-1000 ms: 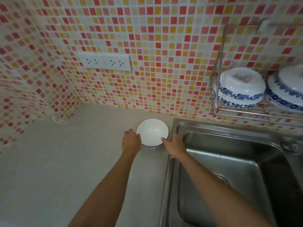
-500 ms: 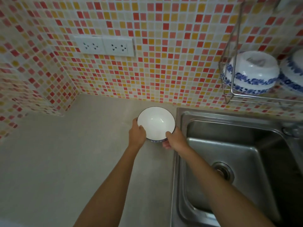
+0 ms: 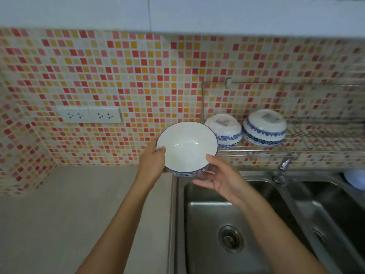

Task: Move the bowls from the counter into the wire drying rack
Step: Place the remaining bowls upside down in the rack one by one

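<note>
White bowl w/ blue-patterned outside (image 3: 186, 147) now lifted off beige tabletop (image 3: 69, 210), both hands' grip (image 3: 152, 161) (image 3: 221, 178) clasping it, nearing wire drying rack (image 3: 296, 149) w/ two upturned bowls (image 3: 224, 129).

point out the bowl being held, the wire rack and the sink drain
held bowl (image 3: 186, 146), head view, on its white inside
wire drying rack (image 3: 276, 150), head view, on its front rail
sink drain (image 3: 230, 238), head view, on the metal strainer

Lifted now off the counter (image 3: 59, 224): the white bowl (image 3: 186, 148), raised in front of the wire drying rack's (image 3: 296, 149) left end, mouth tilted toward the camera, left hand (image 3: 153, 162) gripping its rim, right hand (image 3: 221, 177) shifted underneath.
</note>
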Demonstrator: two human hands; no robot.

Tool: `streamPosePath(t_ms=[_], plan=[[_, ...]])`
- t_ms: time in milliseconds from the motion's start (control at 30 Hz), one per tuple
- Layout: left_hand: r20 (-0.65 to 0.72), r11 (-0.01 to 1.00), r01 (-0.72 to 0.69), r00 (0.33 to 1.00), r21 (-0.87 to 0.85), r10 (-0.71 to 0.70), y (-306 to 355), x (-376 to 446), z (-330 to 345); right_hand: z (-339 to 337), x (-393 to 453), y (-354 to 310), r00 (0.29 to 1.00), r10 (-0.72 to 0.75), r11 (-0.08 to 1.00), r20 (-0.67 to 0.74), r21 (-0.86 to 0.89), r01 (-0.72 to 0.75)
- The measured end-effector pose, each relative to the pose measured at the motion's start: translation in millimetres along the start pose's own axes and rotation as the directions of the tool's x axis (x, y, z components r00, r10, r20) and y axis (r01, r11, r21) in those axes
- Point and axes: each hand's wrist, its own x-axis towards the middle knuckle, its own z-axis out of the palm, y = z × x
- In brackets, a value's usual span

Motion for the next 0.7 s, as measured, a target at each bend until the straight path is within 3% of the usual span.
streamPosePath(t_ms=[100, 200, 267, 333, 433, 500, 633, 700], plan=[[0.063, 0.984, -0.175, 0.983, 0.036, 0.172, 21, -1, 39, -28, -18, -33, 0.993, -0.094, 0.994, -0.07, 0.049, 0.097], [0.043, 0.952, -0.305, 0.951, -0.025, 0.306, 28, -10, 83, -54, -32, -65, 0.975, -0.176, 0.979, -0.135, 0.076, 0.188], [0.047, 0.886, -0.439, 0.898, 0.149, 0.437, 19, -14, 110, -69, -39, -82, 0.953, -0.233, 0.969, -0.192, 0.036, 0.244], [0.146, 0.752, -0.534, 0.84, 0.387, 0.522, -3, -12, 131, -82, -41, -97, 0.925, -0.273, 0.96, -0.264, -0.013, 0.279], [0.324, 0.505, -0.539, 0.83, 0.675, 0.453, -36, -5, 145, -100, -35, -115, 0.896, -0.323, 0.946, -0.305, -0.119, 0.301], [0.368, 0.403, -0.542, 0.823, 0.738, 0.433, -51, -2, 147, -109, -28, -123, 0.869, -0.368, 0.926, -0.329, -0.216, 0.31], [0.362, 0.385, -0.545, 0.815, 0.745, 0.452, -59, 4, 149, -116, -6, -130, 0.777, -0.51, 0.818, -0.37, -0.489, 0.304], [0.362, 0.391, -0.549, 0.812, 0.739, 0.457, -58, 4, 148, -114, 3, -132, 0.721, -0.618, 0.678, -0.314, -0.677, 0.286]])
